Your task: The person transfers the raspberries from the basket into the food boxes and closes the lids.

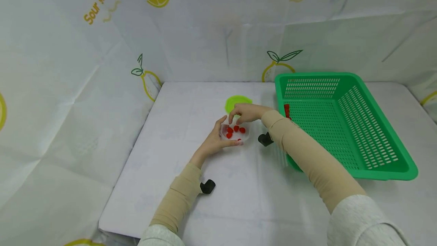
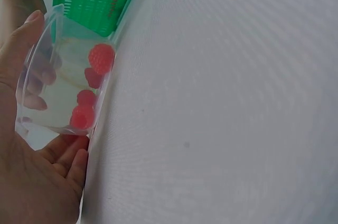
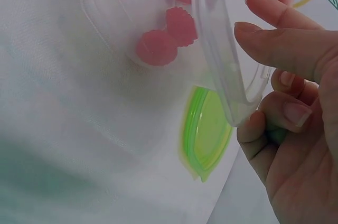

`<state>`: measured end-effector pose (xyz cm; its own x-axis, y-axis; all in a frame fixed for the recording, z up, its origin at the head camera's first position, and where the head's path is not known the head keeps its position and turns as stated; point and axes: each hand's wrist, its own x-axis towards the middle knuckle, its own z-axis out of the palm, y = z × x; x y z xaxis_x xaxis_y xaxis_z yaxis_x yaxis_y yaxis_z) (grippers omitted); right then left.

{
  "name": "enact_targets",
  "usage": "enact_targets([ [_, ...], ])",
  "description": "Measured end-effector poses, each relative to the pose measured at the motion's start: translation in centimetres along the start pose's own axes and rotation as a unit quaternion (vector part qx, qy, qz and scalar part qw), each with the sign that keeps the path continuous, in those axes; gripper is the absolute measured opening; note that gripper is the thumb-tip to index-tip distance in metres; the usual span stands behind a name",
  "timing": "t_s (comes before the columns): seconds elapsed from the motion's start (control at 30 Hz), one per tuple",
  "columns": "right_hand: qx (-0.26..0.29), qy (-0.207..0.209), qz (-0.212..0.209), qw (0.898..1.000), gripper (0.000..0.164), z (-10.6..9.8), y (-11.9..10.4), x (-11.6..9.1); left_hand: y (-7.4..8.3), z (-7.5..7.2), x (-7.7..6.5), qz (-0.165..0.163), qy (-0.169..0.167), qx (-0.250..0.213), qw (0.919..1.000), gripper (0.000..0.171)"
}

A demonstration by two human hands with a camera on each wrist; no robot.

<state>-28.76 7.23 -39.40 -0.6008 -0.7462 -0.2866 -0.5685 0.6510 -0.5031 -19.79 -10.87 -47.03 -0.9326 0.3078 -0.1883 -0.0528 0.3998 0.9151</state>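
Note:
On the white table stands a small clear plastic container (image 1: 243, 136) with several red raspberries (image 2: 101, 58) lying on its bottom. My left hand (image 1: 214, 140) grips the container from the left side, thumb along the near side and fingers round the far side. Above the container's far rim is my right hand (image 1: 248, 112), fingers pointing down and bent. In the right wrist view the right thumb and forefinger (image 3: 280, 15) stand apart, with nothing seen between them. A light green lid (image 3: 208, 129) lies on the table just behind the container, partly covered by the right hand in the head view.
A large green plastic basket (image 1: 382, 139) stands to the right, below the right forearm. Small dark red things (image 1: 286, 110) lie along its left inner side, partly hidden by the arm. A lemon-printed cloth (image 1: 218, 29) hangs behind the table.

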Motion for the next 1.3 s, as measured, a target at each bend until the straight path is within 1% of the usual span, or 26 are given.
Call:
enact_targets([
  [0.2,0.016,-0.007,0.015,1.0,0.023,-0.1,-0.1,-0.3,-0.2,0.0,0.1,0.0,0.005,0.008,1.0,0.103],
  [0.4,0.018,-0.005,0.011,1.0,0.023,-0.4,-0.2,-0.8,-0.2,0.0,0.1,0.003,0.007,0.011,0.9999,0.104],
  [0.57,0.036,-0.011,0.017,0.999,0.024,-0.9,-0.4,-1.3,0.0,-0.1,0.2,0.006,0.007,0.016,0.9998,0.104],
  [0.77,0.048,0.001,0.02,0.999,0.024,-1.8,-0.6,-2.1,0.0,0.0,0.0,0.006,0.006,0.01,0.9999,0.104],
  [0.9,0.074,0.017,0.012,0.997,0.024,-2.4,-0.6,-3.1,0.0,0.1,-0.2,0.0,0.006,0.008,0.9999,0.105],
  [1.03,0.109,0.044,0.015,0.993,0.024,-3.5,-0.3,-4.6,-0.1,0.2,-0.1,-0.001,0.009,0.011,0.9999,0.105],
  [1.17,0.14,0.074,0.034,0.987,0.024,-4.6,0.7,-6.5,-0.1,0.2,0.0,-0.003,0.011,0.011,0.9999,0.105],
  [1.3,0.172,0.113,0.06,0.977,0.027,-5.2,1.9,-9.0,0.0,0.2,0.0,-0.008,0.013,0.011,0.9998,0.104],
])
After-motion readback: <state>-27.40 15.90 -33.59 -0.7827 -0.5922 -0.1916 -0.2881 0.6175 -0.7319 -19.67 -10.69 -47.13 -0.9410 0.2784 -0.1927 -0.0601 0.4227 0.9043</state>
